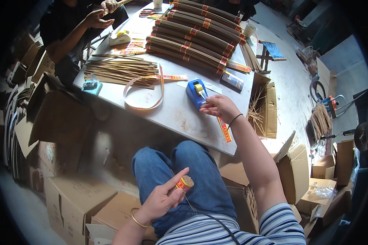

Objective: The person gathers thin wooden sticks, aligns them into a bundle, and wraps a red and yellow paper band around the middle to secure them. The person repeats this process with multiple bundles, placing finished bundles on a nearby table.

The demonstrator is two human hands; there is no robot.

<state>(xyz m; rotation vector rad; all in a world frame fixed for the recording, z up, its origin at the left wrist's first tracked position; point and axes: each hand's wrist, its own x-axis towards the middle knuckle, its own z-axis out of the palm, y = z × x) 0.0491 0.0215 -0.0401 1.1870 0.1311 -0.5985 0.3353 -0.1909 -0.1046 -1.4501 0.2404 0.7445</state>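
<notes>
Head view: stick bundles (194,33) lie behind the tape dispenser (193,94).

White-topped worktop (171,112) sits mid-scene, set at an angle, with a small blue-topped stool (273,50) just beyond its far right side. Floor (289,87) is bare and pale, washed bright along the right, dropping into shade under the worktop's near edge; the far corners are dark. Cardboard boxes (79,196) crowd near left and near right, and a flat grey-blue panel (349,61) stands far right, wall or board, can't tell.
</notes>
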